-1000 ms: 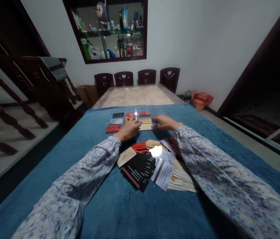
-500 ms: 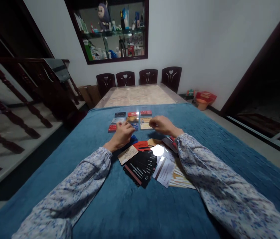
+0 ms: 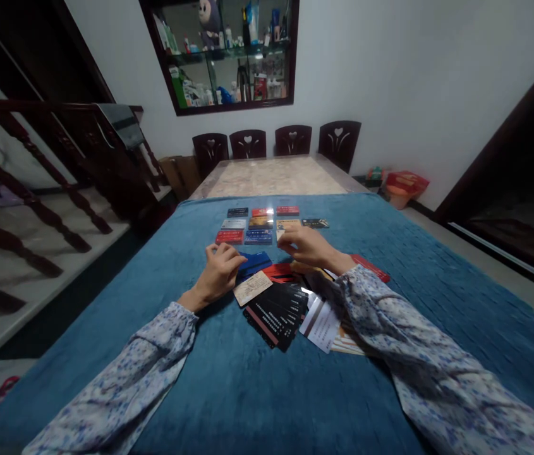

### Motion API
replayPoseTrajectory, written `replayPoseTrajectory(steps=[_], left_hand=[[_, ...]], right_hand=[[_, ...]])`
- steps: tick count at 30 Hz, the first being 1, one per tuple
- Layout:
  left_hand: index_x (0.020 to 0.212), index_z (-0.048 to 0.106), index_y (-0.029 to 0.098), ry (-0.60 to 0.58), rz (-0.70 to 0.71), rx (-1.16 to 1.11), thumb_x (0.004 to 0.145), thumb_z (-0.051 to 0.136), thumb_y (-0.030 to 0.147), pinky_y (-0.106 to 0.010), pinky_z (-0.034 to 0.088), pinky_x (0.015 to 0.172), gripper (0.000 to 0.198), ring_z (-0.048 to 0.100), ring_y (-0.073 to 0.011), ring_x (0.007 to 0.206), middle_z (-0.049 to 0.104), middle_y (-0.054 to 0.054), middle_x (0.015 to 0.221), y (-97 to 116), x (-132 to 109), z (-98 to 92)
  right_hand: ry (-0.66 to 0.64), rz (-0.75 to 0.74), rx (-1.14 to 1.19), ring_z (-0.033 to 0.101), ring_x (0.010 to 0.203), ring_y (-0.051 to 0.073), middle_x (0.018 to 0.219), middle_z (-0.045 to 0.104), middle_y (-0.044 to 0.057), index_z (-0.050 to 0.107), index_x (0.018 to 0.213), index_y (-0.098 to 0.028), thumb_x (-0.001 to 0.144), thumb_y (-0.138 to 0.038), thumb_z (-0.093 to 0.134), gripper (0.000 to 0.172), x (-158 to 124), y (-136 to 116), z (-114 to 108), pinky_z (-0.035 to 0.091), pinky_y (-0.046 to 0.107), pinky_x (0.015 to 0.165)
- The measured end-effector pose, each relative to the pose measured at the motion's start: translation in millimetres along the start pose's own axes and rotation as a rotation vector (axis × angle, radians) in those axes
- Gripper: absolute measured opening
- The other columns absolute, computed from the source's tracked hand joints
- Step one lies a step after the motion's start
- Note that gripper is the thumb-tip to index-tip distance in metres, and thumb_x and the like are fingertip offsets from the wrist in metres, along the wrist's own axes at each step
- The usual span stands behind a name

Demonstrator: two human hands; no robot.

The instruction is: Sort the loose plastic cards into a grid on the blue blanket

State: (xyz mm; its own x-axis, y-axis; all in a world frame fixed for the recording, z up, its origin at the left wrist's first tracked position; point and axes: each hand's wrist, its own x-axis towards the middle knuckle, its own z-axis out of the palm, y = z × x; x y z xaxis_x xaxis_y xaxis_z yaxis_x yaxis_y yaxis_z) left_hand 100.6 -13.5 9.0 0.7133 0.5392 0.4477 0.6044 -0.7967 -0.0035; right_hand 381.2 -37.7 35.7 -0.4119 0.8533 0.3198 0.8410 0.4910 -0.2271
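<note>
My right hand point(image 3: 311, 246) is closed in a pinch over a cream card point(image 3: 279, 234) at the near right of the laid-out cards; the hand hides most of that card. Close to a blue card point(image 3: 258, 263), my left hand point(image 3: 219, 270) has its fingers curled, with nothing visible in them. Between my forearms spreads a fanned pile: a beige card point(image 3: 253, 289), black cards point(image 3: 280, 313), a white striped card point(image 3: 321, 322) and orange-red cards point(image 3: 280, 272). A red card point(image 3: 371, 268) sticks out beyond my right wrist.
Beyond my hands, cards lie in rows, among them a red card point(image 3: 229, 237), a blue card point(image 3: 258, 236), a gold card point(image 3: 261, 222) and a black card point(image 3: 315, 223). A blue cloth point(image 3: 153, 354) covers the table's near part. Dark chairs point(image 3: 294, 139) line the far end.
My left hand has drawn back from the near-left red card toward the pile. My right hand has shifted slightly left over the cream card, and a black card beyond it now shows. The view has turned a little.
</note>
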Motion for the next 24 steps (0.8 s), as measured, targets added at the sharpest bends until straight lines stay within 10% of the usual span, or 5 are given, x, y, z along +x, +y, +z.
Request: replayPoseTrajectory(steps=[15, 24], left_hand=[[0.104, 0.074, 0.023, 0.004, 0.073, -0.027, 0.098, 0.045, 0.016, -0.049, 0.032, 0.098, 0.031, 0.058, -0.0245, 0.099, 0.074, -0.008, 0.094, 6, -32, -13.9], [0.110, 0.073, 0.021, -0.211, 0.225, -0.156, 0.096, 0.057, 0.043, -0.049, 0.036, 0.100, 0.031, 0.056, -0.0293, 0.108, 0.072, -0.012, 0.105, 14, -31, -46.2]], right_hand=[[-0.104, -0.278, 0.100, 0.058, 0.093, 0.022, 0.100, 0.070, 0.011, 0.076, 0.103, -0.019, 0.091, -0.021, 0.067, 0.016, -3, -17, 16, 0.045, 0.035, 0.083], [-0.178, -0.315, 0.095, 0.056, 0.093, 0.022, 0.105, 0.070, 0.011, 0.075, 0.111, -0.020, 0.094, -0.033, 0.062, 0.025, -6, -31, 22, 0.045, 0.036, 0.085]])
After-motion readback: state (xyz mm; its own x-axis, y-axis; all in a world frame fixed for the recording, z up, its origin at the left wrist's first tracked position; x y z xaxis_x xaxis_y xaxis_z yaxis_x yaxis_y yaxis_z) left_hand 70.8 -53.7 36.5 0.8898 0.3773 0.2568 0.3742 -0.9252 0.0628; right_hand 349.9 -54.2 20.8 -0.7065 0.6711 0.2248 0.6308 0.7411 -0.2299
